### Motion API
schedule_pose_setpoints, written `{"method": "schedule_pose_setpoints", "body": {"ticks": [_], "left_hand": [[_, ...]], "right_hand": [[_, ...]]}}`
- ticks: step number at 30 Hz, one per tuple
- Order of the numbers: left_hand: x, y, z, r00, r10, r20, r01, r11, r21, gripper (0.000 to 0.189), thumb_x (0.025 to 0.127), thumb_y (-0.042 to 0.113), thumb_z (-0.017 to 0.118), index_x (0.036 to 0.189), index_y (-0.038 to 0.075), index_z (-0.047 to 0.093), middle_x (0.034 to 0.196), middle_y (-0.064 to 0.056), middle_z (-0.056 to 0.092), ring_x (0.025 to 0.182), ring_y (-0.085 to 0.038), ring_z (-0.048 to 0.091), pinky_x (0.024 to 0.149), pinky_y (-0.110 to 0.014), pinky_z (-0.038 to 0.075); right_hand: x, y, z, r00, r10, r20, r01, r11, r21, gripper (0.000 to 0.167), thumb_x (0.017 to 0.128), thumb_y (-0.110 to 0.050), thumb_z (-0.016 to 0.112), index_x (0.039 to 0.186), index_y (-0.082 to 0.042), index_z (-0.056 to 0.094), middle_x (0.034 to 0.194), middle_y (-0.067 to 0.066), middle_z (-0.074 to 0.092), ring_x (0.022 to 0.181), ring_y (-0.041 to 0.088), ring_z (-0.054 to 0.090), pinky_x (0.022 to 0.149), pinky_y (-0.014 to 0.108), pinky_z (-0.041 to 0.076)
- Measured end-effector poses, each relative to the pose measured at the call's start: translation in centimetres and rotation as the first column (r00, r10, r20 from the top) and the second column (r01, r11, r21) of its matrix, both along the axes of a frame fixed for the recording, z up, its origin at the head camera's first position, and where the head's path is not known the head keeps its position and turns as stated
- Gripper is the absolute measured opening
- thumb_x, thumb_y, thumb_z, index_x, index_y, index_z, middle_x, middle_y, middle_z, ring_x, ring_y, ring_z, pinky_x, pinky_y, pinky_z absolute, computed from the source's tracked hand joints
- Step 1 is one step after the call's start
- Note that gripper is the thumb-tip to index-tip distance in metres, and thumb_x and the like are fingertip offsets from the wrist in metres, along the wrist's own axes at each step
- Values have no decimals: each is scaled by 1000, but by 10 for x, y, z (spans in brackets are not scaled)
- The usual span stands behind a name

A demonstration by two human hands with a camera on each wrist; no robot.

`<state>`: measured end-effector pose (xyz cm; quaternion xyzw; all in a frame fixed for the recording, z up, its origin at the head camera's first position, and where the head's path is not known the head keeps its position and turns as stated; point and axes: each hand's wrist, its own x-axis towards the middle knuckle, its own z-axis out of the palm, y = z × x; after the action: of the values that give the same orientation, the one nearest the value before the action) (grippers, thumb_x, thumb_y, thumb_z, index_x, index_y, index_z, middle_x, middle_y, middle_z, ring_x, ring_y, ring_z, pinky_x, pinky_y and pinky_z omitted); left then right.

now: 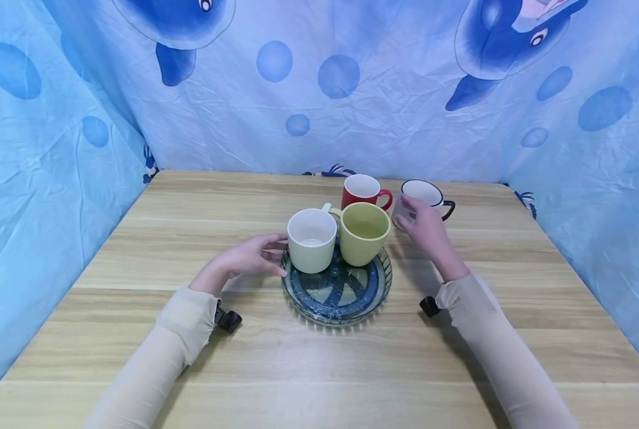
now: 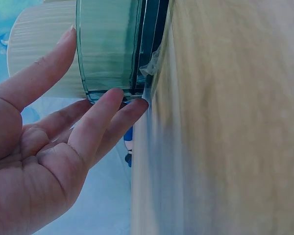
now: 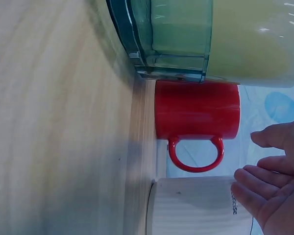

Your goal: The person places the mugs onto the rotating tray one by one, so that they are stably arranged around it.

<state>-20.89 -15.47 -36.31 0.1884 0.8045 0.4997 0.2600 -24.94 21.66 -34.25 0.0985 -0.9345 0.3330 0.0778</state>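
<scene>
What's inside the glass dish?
Pale ribbed mug and yellow mug stand toward the back of the glass dish. Blue pattern shows in front of them; whatever's under their bases is covered.

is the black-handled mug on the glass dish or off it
Off: the head view shows the black-handled mug standing on the wooden table, behind and to the right of the glass dish, apart from it.

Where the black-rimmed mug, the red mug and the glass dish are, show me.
Black-rimmed mug (image 3: 196, 208): right wrist view, outer wall.
Red mug (image 3: 197, 110): right wrist view, side of its body.
Glass dish (image 1: 335, 293): head view, bare floor in front of the mugs.
</scene>
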Motion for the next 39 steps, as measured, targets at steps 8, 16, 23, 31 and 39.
{"method": "schedule_pose_setpoints", "body": {"ticks": [8,16,23,31,39], "left_hand": [[1,1,0,1000,5,8,-5,1000,3,89,80,-1,74,151,-4,20,153,-29,31,135,-47,40,108,-48,45],[-1,0,-1,1000,-21,-17,21,1000,-1,90,79,5,76,150,-6,22,151,-30,32,134,-48,41,109,-47,45],[-1,1,0,1000,-1,11,1,1000,3,88,81,-2,73,151,-6,19,151,-30,33,135,-47,41,109,-48,44],[-1,1,0,1000,6,11,-7,1000,13,88,80,-3,73,151,-6,19,150,-31,34,134,-47,42,108,-47,45],[-1,1,-2,1000,-2,11,2,1000,17,89,80,-3,72,151,-6,19,150,-31,33,134,-47,41,108,-48,45]], "right_hand": [[-14,-10,3,999,35,6,-36,988,148,59,94,-12,59,146,4,36,146,27,43,130,43,48,111,53,41],[-27,-18,3,999,21,46,-28,987,159,59,96,-13,57,148,1,33,117,26,59,87,32,55,93,49,49],[-38,-25,1,993,51,110,-69,983,172,48,99,-8,47,144,3,36,138,28,49,108,39,56,92,50,51],[-40,-30,-3,995,40,89,-56,980,192,54,95,-2,50,145,9,31,146,30,36,121,41,50,113,53,39],[-31,-27,-6,998,43,-45,-35,985,166,34,93,-3,56,126,7,58,119,25,55,111,38,53,102,50,47]]}}
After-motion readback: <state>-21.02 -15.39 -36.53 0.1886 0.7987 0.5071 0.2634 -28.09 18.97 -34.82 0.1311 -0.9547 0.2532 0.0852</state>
